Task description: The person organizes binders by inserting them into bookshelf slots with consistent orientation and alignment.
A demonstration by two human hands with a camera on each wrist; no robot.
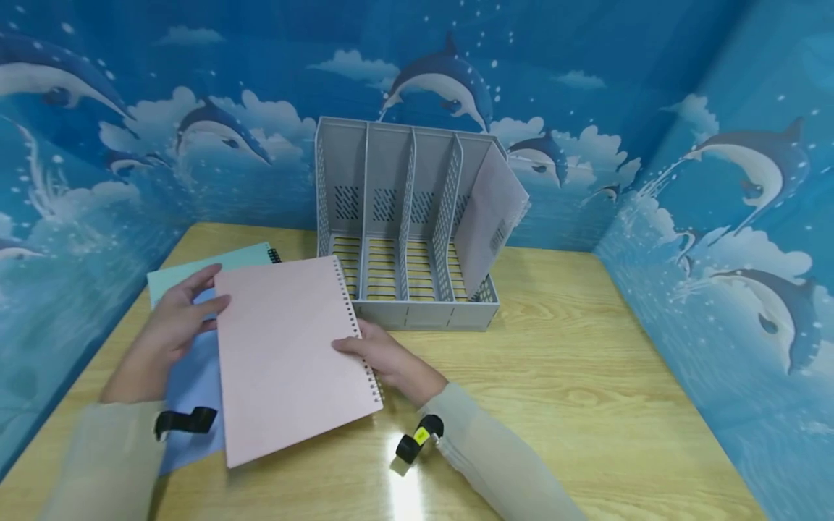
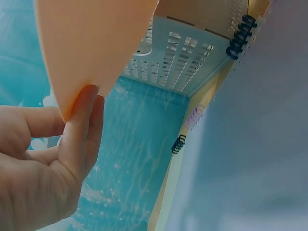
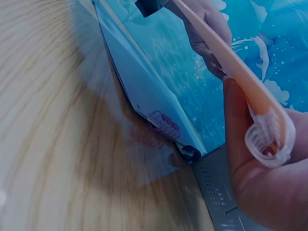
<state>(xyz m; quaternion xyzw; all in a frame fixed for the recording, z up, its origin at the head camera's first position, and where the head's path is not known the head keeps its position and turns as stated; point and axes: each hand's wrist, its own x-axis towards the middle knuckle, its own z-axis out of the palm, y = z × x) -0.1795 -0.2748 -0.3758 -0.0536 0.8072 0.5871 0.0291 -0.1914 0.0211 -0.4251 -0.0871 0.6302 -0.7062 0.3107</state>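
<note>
A pink spiral notebook is held up over the left part of the table, its coil along the right side. At its upper left edge, my left hand pinches the cover between thumb and fingers. My right hand grips the coil side, thumb in front and fingers behind; the right wrist view shows the pale coil beside the palm. Below it on the table lie a blue notebook and a green notebook with a black coil, both partly hidden by the pink one.
A grey file rack with several upright compartments stands at the back of the wooden table. Another pink notebook leans in its rightmost compartment. Dolphin-printed sheets line the back and sides.
</note>
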